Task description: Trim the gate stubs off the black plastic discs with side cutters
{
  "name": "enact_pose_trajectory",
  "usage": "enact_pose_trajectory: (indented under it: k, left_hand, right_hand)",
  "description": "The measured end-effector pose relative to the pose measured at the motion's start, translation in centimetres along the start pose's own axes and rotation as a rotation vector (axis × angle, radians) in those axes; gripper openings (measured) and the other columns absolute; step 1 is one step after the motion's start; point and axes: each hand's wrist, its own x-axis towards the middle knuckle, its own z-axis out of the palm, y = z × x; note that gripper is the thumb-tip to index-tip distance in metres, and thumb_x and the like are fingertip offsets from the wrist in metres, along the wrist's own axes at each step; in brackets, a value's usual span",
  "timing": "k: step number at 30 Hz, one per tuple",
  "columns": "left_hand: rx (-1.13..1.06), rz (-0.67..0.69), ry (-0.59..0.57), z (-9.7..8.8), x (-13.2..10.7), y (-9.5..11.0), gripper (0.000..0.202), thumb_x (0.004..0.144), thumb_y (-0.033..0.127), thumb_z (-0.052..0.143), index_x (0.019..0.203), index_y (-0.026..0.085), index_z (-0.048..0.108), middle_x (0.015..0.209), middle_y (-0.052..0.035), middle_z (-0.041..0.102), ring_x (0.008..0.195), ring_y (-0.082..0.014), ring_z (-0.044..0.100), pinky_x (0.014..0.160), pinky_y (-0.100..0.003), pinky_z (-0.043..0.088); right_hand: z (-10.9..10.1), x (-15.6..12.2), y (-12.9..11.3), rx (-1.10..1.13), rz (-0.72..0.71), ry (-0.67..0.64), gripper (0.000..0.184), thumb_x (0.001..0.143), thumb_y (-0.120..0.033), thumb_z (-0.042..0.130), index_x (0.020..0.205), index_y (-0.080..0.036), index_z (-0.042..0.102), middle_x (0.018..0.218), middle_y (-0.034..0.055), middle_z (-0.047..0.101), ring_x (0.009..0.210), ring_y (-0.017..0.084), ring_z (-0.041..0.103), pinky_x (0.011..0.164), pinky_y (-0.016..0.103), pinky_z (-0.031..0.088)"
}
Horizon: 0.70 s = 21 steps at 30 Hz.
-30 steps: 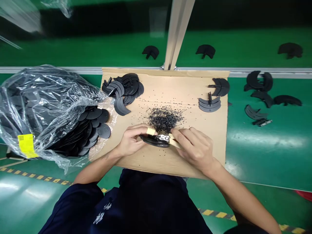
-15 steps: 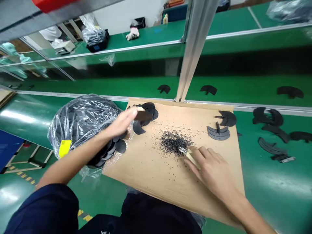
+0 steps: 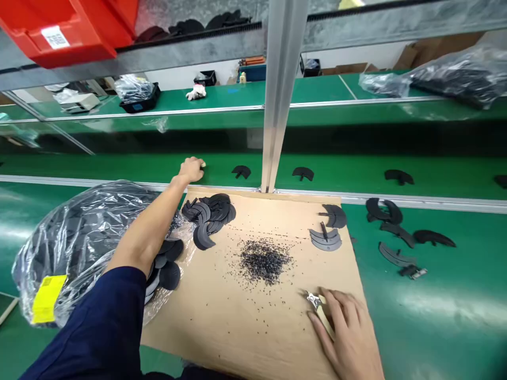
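Note:
My left hand (image 3: 192, 169) is stretched far out onto the green conveyor belt (image 3: 119, 166), fingers curled under; what they hold is hidden. My right hand (image 3: 344, 330) rests on the cardboard sheet (image 3: 237, 316) near its front right corner, fingers over a small trimming tool (image 3: 314, 300) whose metal tip sticks out. A heap of black shavings (image 3: 263, 261) lies in the middle of the cardboard. A pile of black curved plastic parts (image 3: 209, 216) sits at its back left, and a few more parts (image 3: 327, 237) at its back right.
A clear plastic bag (image 3: 79, 237) of black discs lies left of the cardboard. Single black parts (image 3: 241, 171) ride spaced along the belt, and several lie on the table at right (image 3: 396, 232). An aluminium post (image 3: 277, 95) rises behind the cardboard. A red bin (image 3: 71, 26) sits on the upper shelf.
My left hand carried the black part away from my right hand, past the pile and out onto the belt. My right hand drew back to the front of the cardboard. My head lifted.

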Motion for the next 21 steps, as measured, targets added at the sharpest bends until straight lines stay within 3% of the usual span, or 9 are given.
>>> enact_pose_trajectory:
  k: [3,6,8,11,14,16,18,21]
  left_hand:
    - [-0.091,0.046,-0.007,1.3,0.3,5.1,0.026,0.094,0.026,0.061,0.117,0.016,0.068,0.116,-0.0134,0.074,0.112,-0.0276,0.069,0.103,-0.038,0.053]
    - [-0.164,0.08,0.001,2.0,-0.3,9.4,0.026,0.089,0.018,0.067,0.115,0.016,0.069,0.112,-0.0121,0.075,0.104,-0.0249,0.071,0.094,-0.032,0.054]
    - [-0.193,0.08,0.028,1.4,-1.2,10.6,0.026,0.086,0.009,0.063,0.111,0.015,0.07,0.111,-0.0144,0.075,0.105,-0.0264,0.071,0.093,-0.033,0.053]
    - [-0.236,0.118,0.057,-0.6,-3.9,10.0,0.027,0.086,0.004,0.057,0.108,0.012,0.071,0.107,-0.0135,0.074,0.105,-0.0249,0.069,0.094,-0.033,0.05]
    - [-0.32,0.275,0.033,-2.6,-9.3,8.9,0.022,0.086,0.009,0.06,0.104,0.013,0.071,0.098,-0.0069,0.073,0.094,-0.0186,0.068,0.088,-0.028,0.05]
    - [-0.454,0.542,-0.042,-2.9,-14.9,8.8,0.014,0.088,0.014,0.06,0.097,0.012,0.071,0.089,-0.0053,0.071,0.081,-0.0168,0.065,0.077,-0.027,0.05]
    - [-0.516,0.721,-0.111,-2.4,-21.0,8.9,0.012,0.089,0.016,0.059,0.094,0.014,0.07,0.086,-0.0042,0.07,0.078,-0.0163,0.064,0.075,-0.027,0.049]
    - [-0.594,0.782,-0.251,-0.5,-28.5,7.9,0.012,0.097,0.022,0.057,0.101,0.016,0.067,0.094,-0.0059,0.073,0.086,-0.0177,0.067,0.08,-0.028,0.051]
  right_hand:
    - [0.3,-0.2,0.2,-0.018,0.003,0.009,0.056,0.105,-0.049,0.046,0.147,-0.013,0.05,0.113,0.0182,0.064,0.108,0.034,0.061,0.094,0.052,0.052]
    - [0.1,0.0,0.1,-0.029,-0.03,0.005,0.059,0.105,-0.049,0.046,0.151,-0.012,0.046,0.117,0.0202,0.064,0.11,0.036,0.061,0.093,0.053,0.055]
    - [-0.4,0.2,-0.2,-0.011,-0.041,-0.003,0.061,0.104,-0.049,0.047,0.154,-0.014,0.044,0.122,0.0212,0.063,0.116,0.038,0.06,0.093,0.055,0.056]
    - [-1.2,1.4,-1.3,0.05,-0.037,0.015,0.06,0.104,-0.044,0.051,0.157,-0.019,0.04,0.129,0.0223,0.061,0.124,0.041,0.059,0.095,0.059,0.057]
    - [-1.5,4.1,-3.5,0.156,-0.059,0.054,0.067,0.102,-0.032,0.057,0.163,-0.023,0.03,0.14,0.0236,0.056,0.131,0.04,0.057,0.1,0.059,0.057]
    - [-1.3,6.2,-5.5,0.26,-0.113,0.075,0.077,0.101,-0.029,0.06,0.166,-0.023,0.021,0.147,0.0244,0.051,0.137,0.039,0.054,0.103,0.058,0.057]
    - [-1.0,7.9,-7.5,0.355,-0.181,0.048,0.081,0.1,-0.029,0.062,0.167,-0.023,0.017,0.15,0.0242,0.05,0.138,0.038,0.055,0.104,0.057,0.058]
    - [-0.7,8.6,-9.5,0.522,-0.291,-0.119,0.065,0.103,-0.023,0.053,0.163,-0.026,0.03,0.136,0.0172,0.066,0.118,0.031,0.07,0.093,0.046,0.064]
